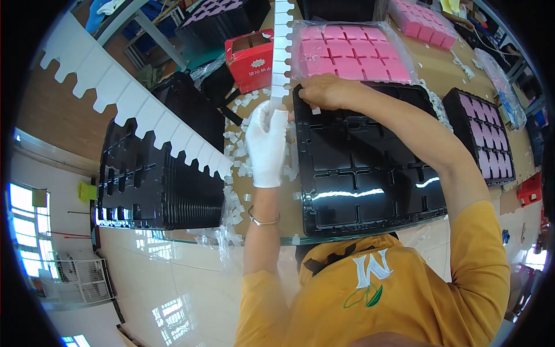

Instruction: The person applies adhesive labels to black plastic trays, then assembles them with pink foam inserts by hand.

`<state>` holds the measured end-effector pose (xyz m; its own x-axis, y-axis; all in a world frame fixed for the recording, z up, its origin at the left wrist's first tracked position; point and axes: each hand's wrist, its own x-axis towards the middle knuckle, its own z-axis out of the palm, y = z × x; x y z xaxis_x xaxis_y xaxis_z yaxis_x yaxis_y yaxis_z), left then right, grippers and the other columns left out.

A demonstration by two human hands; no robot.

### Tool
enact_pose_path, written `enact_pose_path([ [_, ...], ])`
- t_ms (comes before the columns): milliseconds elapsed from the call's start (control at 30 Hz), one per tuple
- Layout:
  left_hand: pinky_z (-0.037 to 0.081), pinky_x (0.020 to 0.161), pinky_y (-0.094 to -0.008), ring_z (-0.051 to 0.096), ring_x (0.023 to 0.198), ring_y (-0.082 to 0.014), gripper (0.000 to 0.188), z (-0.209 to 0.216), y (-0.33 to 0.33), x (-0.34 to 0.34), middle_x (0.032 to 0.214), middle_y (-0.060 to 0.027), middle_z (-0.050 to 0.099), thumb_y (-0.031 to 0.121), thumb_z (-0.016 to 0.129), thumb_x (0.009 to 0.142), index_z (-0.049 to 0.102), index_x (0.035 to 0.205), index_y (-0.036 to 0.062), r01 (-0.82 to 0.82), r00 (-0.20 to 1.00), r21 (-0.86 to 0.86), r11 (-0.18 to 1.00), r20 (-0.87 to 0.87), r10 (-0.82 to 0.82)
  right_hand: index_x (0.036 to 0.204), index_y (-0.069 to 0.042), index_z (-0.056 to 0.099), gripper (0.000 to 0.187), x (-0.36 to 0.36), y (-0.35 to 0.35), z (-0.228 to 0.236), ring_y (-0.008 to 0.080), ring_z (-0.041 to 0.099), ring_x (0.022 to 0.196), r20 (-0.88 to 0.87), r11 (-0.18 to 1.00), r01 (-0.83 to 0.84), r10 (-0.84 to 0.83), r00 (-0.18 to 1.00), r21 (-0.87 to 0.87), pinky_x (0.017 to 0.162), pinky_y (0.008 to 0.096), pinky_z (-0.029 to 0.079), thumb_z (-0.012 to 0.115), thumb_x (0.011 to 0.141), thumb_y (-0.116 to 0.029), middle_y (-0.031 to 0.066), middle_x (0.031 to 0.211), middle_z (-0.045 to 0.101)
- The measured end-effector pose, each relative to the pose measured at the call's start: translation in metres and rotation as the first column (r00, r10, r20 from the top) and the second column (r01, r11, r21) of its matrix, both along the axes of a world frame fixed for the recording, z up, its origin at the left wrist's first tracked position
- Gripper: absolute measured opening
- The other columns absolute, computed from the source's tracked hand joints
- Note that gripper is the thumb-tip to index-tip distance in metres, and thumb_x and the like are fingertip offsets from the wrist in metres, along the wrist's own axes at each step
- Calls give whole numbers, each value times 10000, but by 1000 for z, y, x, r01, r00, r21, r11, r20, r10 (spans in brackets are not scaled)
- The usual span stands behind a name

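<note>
My left hand (267, 144), in a white glove, is closed round the lower end of a white notched strip (281, 52) that runs up past the frame's top edge. A second long white toothed strip (136, 107) slants in from the upper left; whether the two join is out of view. My bare right hand (326, 91) reaches over the far left corner of a black moulded tray (370, 165). Its fingers are curled together, and what they hold, if anything, is hidden. Just below them a small white piece (316, 110) lies at the tray's edge.
Left stands a tall stack of black trays (162, 185). Behind are a red box (250, 61) and bagged pink foam blocks (355, 53). White scraps (234, 202) litter the tabletop. On the right, a black tray holds purple pieces (484, 136). Another person's hand shows at the top right.
</note>
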<state>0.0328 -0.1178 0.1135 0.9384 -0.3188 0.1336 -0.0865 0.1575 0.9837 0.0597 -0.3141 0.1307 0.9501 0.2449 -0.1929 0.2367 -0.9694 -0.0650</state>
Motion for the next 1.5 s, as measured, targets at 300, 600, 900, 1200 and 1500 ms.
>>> enact_pose_path([
  [300, 392, 557, -181, 507, 623, -30, 187, -2, -2, 3, 746, -1, 609, 161, 560, 963, 626, 1046, 6, -35, 999, -44, 998, -16, 35, 893, -12, 621, 202, -26, -3, -7, 356, 619, 926, 116, 961, 176, -204, 972, 215, 768, 431, 483, 691, 798, -177, 175, 964, 628],
  [600, 382, 505, -183, 484, 566, -30, 156, 3, -7, -12, 751, -17, 607, 112, 527, 957, 625, 1016, 6, -35, 999, -47, 998, 1, 35, 876, -21, 644, 223, -50, 34, 19, 103, 532, 659, -105, 251, 225, -415, 904, 942, 597, 249, 435, 652, 903, -242, 18, 761, 596],
  [900, 474, 538, -253, 584, 566, -86, 150, -27, -17, 10, 714, -40, 619, 76, 522, 946, 627, 1037, 17, -499, 613, 125, 857, 750, 248, 805, -20, 635, 233, -68, 46, 40, 71, 495, 561, -289, -45, 291, -339, 895, 956, 498, 212, 394, 664, 875, -240, 14, 687, 573],
  [1200, 468, 640, -256, 570, 668, -91, 149, -12, 4, 31, 802, -46, 663, 99, 535, 913, 634, 988, 17, -171, 915, 142, 975, 390, 104, 841, -9, 631, 166, -124, 50, 38, 211, 573, 675, -230, 758, -249, 465, 855, 603, 655, 327, 464, 592, 853, -170, 73, 764, 584],
  [1500, 391, 489, -203, 511, 534, -47, 246, -10, -4, 23, 664, -16, 628, 245, 597, 944, 648, 869, 16, -116, 965, -61, 991, 228, 127, 815, 7, 597, 146, -146, 74, 2, 322, 602, 829, 119, 920, -373, 360, 926, 118, 750, 426, 462, 656, 786, -123, 140, 851, 585],
])
